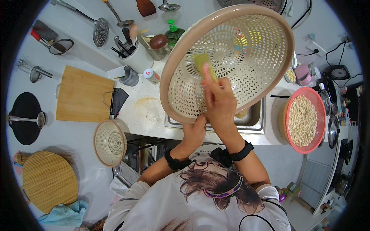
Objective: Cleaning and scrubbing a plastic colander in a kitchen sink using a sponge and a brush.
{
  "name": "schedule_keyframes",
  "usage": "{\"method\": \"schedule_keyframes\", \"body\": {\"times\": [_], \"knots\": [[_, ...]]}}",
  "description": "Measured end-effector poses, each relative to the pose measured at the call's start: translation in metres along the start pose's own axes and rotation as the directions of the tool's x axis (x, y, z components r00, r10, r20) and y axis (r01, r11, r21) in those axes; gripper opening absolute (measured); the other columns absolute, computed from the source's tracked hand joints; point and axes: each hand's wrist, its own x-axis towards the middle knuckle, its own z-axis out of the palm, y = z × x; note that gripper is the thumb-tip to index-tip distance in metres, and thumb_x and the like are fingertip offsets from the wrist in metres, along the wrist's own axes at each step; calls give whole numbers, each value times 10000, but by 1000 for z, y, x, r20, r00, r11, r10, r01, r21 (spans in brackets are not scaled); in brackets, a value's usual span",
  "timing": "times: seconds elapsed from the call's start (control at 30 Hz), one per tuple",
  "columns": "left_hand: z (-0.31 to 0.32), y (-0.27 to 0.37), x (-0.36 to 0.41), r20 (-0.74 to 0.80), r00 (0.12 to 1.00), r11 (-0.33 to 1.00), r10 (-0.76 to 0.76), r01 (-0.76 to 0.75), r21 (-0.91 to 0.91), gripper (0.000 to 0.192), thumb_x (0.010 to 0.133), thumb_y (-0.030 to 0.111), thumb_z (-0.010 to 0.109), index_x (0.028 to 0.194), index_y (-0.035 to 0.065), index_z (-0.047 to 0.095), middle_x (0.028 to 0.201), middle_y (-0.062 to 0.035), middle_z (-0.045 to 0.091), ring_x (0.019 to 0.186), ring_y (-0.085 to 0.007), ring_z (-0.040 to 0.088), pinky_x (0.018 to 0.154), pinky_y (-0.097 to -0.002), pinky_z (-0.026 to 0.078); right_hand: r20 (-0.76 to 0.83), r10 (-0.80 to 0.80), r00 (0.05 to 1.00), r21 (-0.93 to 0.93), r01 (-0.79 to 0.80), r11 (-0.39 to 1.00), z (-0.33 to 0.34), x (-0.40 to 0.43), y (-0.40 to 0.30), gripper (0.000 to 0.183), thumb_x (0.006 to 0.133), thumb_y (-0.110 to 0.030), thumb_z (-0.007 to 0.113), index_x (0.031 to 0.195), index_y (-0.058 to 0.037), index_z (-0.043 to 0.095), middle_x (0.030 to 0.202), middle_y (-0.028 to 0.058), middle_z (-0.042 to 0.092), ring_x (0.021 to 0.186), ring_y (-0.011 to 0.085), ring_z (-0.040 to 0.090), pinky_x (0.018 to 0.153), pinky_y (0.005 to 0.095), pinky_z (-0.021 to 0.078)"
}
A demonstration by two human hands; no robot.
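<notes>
A large cream plastic colander [251,78] with a beige rim is tilted up over the counter, its inside facing me. My left hand [194,133] grips its lower rim. In my right hand [220,99] is a yellow-green sponge [204,63], slightly blurred, held against or close to the colander's inner wall. Partly hidden behind the colander is a stainless steel sink [254,115], with a yellowish thing [242,113] in it that I cannot make out.
At the right a pink plastic basin [321,121] holds pale beans or kernels [302,119]. A smaller colander [111,144] hangs at the left below a wooden cutting board [83,95]. A utensil holder [138,59], a lidded jar [151,76] and a green pump bottle [175,36] stand behind.
</notes>
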Motion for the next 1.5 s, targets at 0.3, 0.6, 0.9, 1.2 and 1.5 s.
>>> {"method": "schedule_keyframes", "body": {"times": [0.3, 0.6, 0.9, 1.2, 1.5], "knots": [[11, 0, 3, -77, 997, 1000, 23, -23, 9, 430, 935, 13, 475, 1348, 52, 365, 1218, -46, 499, 968, -115, 548, 699, -215, 473, 79, 38, 996, -88, -31, 996, 7, 1, 11, 486, 847, -113, 643, 1288, -299, 561, 737, 72, 470, 563, 197, 484, 509, 331, 425], [-2, -7, 3, -82, 996, 999, -32, 30, -26, 439, 918, -10, 480, 1339, 55, 374, 1230, -30, 505, 974, -112, 559, 757, -239, 478, 116, 55, 992, -122, -40, 992, 18, -2, 17, 538, 845, -87, 610, 1315, -333, 522, 754, 83, 458, 592, 235, 540, 504, 356, 439], [-6, -2, 2, -105, 994, 999, -31, 29, -17, 487, 840, -100, 436, 1303, 43, 394, 1224, -40, 498, 1030, -133, 534, 815, -273, 469, 134, -71, 988, -31, 76, 997, 24, -6, 14, 518, 848, -137, 642, 1316, -324, 524, 740, 67, 438, 555, 229, 488, 504, 366, 422], [-12, 3, -2, -77, 995, 996, 58, -52, 78, 284, 865, -29, 484, 1146, 10, 503, 996, -5, 545, 775, -69, 497, 616, -216, 416, -18, -5, 1000, 66, 6, 998, 2, -16, 9, 561, 864, -186, 647, 1386, -196, 440, 854, 97, 532, 658, 260, 583, 557, 359, 482], [-5, 22, 1, -140, 982, 992, 127, -129, -7, 282, 894, 4, 536, 1173, 11, 488, 1112, -31, 527, 965, -107, 514, 827, -241, 437, -50, 94, 994, -40, -96, 995, -27, -31, 21, 362, 815, -144, 693, 1112, -25, 523, 972, 158, 585, 823, 344, 593, 679, 374, 476]]}}
